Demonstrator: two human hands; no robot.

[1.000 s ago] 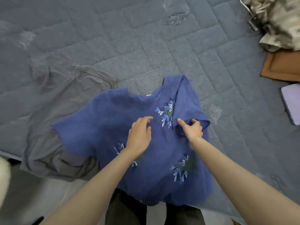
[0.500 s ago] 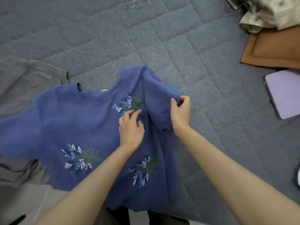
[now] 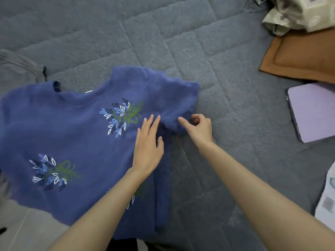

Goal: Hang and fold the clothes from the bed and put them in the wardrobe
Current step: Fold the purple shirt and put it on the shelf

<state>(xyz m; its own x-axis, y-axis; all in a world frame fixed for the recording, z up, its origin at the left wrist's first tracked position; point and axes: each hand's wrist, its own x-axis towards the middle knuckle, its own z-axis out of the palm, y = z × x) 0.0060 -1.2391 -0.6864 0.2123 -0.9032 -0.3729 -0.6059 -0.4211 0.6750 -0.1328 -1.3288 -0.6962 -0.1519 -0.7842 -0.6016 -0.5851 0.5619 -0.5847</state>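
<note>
Pinching shirt (image 3: 76, 134) sleeve: right hand (image 3: 200, 130); left hand (image 3: 147, 148) flat.

Our left forearm (image 3: 101, 205) and right forearm (image 3: 253, 182), both bare, reach forward from the lower edge of the view. Our left hand (image 3: 147, 147) lies flat, palm down, fingers straight and close together, pressing on the blue shirt (image 3: 72, 133). Our right hand (image 3: 200, 129), just beside it, extends the index finger, curls the remaining fingers and pinches the shirt's sleeve edge.
</note>
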